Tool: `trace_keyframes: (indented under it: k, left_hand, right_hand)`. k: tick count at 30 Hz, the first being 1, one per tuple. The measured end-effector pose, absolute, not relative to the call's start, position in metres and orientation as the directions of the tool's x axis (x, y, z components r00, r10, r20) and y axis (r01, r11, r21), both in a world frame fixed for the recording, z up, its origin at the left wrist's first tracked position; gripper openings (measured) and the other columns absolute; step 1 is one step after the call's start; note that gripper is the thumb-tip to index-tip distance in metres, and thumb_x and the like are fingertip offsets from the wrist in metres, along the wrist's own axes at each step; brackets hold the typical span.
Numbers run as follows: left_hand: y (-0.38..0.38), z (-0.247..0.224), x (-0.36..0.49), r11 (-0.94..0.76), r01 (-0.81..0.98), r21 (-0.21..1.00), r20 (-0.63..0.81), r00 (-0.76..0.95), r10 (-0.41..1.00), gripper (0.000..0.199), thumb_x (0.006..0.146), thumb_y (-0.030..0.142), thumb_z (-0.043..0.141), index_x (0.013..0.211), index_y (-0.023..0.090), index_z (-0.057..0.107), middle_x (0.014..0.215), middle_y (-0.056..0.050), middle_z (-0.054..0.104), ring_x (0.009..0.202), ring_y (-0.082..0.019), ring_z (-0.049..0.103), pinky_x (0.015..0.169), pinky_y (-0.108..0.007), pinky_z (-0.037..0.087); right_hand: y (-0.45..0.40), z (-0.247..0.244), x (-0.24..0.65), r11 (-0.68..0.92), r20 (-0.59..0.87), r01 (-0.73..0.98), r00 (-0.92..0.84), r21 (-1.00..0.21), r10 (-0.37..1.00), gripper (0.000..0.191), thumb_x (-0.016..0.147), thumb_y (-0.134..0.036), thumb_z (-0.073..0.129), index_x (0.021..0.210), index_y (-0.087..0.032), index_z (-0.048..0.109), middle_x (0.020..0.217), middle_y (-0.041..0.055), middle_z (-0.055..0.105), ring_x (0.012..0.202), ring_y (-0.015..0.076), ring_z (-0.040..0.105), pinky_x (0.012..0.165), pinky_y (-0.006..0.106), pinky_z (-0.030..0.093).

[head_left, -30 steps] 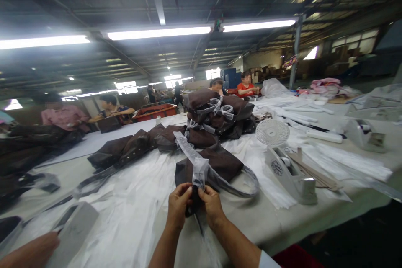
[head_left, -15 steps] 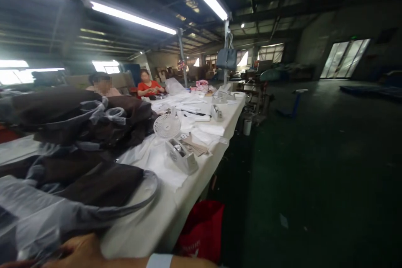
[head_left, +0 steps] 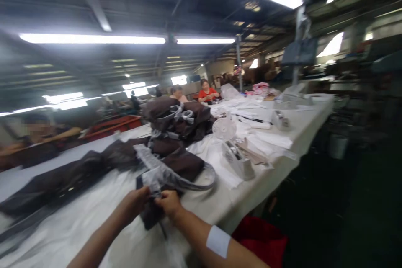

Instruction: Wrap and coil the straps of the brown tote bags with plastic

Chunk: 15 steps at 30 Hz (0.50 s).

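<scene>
Both hands meet at a dark bag [head_left: 153, 213] on the near part of the table. My left hand [head_left: 136, 203] is closed on the translucent plastic wrap [head_left: 153, 176] around the bag's strap. Just to its right, my right hand [head_left: 169, 203] pinches the same wrapping. A wrapped strap loops to the right over the table. Blur hides the fingertips' detail. A white patch sits on my right forearm.
A pile of dark bags [head_left: 179, 119] lies beyond. On the white-covered table [head_left: 207, 209] stand a small fan [head_left: 224, 128] and a tape dispenser [head_left: 237, 159]. A red bag [head_left: 260, 238] is below the edge. Several people sit across the table.
The view has swung left, so the table and bags now appear further right. Both forearms now show, where before mainly my right hand was visible at the bottom left.
</scene>
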<state>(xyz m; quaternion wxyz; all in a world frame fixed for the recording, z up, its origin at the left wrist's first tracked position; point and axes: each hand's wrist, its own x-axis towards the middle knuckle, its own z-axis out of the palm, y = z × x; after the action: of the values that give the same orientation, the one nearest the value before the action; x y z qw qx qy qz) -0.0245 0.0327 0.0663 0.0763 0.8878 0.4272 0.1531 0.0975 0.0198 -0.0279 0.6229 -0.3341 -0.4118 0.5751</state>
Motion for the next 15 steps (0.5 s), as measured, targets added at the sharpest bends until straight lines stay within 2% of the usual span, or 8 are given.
trace_keyframes:
  k: [4, 7, 10, 13, 15]
  left_hand:
    - [0.026, 0.07, -0.045, -0.608, 0.763, 0.222, 0.187, 0.578, 0.794, 0.013, 0.079, 0.017, 0.04, 0.075, 0.017, 0.052, 0.055, 0.001, 0.053, 0.05, -0.011, 0.047, 0.049, -0.022, 0.033]
    - [0.025, 0.072, -0.046, -0.58, 0.78, 0.233, 0.227, 0.536, 0.813, 0.012, 0.076, 0.014, 0.046, 0.082, 0.017, 0.055, 0.06, 0.002, 0.057, 0.055, -0.011, 0.051, 0.053, -0.021, 0.033]
    - [0.021, 0.07, -0.046, -0.566, 0.792, 0.23, 0.278, 0.504, 0.818, 0.009, 0.072, 0.012, 0.049, 0.075, 0.016, 0.057, 0.062, 0.0, 0.058, 0.059, -0.012, 0.053, 0.055, -0.022, 0.033]
    - [0.017, 0.066, -0.047, -0.546, 0.807, 0.224, 0.306, 0.473, 0.826, 0.014, 0.075, 0.014, 0.048, 0.066, 0.015, 0.057, 0.059, -0.001, 0.058, 0.059, -0.013, 0.055, 0.055, -0.023, 0.033]
    - [0.016, 0.062, -0.048, -0.541, 0.811, 0.223, 0.319, 0.464, 0.827, 0.016, 0.077, 0.016, 0.047, 0.066, 0.015, 0.059, 0.061, -0.003, 0.061, 0.061, -0.014, 0.057, 0.056, -0.023, 0.034]
  right_hand:
    - [0.024, -0.033, 0.095, -0.001, 0.059, -0.52, -0.099, -0.854, 0.993, 0.035, 0.049, -0.043, 0.077, 0.066, -0.016, 0.062, 0.058, -0.0024, 0.057, 0.054, 0.0131, 0.05, 0.053, 0.025, 0.039]
    - [0.022, -0.035, 0.096, -0.053, 0.035, -0.527, -0.156, -0.848, 0.987, 0.035, 0.051, -0.042, 0.076, 0.07, -0.016, 0.062, 0.061, -0.001, 0.06, 0.055, 0.0142, 0.052, 0.052, 0.025, 0.04]
    - [0.021, -0.034, 0.096, -0.064, 0.023, -0.53, -0.156, -0.846, 0.988, 0.036, 0.051, -0.042, 0.076, 0.071, -0.016, 0.062, 0.063, 0.0001, 0.061, 0.056, 0.0155, 0.053, 0.052, 0.026, 0.04]
    - [0.022, -0.033, 0.093, -0.063, 0.018, -0.542, -0.142, -0.838, 0.99, 0.036, 0.05, -0.042, 0.076, 0.071, -0.015, 0.063, 0.06, 0.0004, 0.061, 0.055, 0.0161, 0.054, 0.053, 0.027, 0.041]
    - [0.023, -0.032, 0.093, -0.06, 0.022, -0.55, -0.141, -0.833, 0.99, 0.035, 0.051, -0.041, 0.075, 0.07, -0.015, 0.063, 0.057, 0.0001, 0.061, 0.053, 0.0157, 0.053, 0.053, 0.027, 0.041]
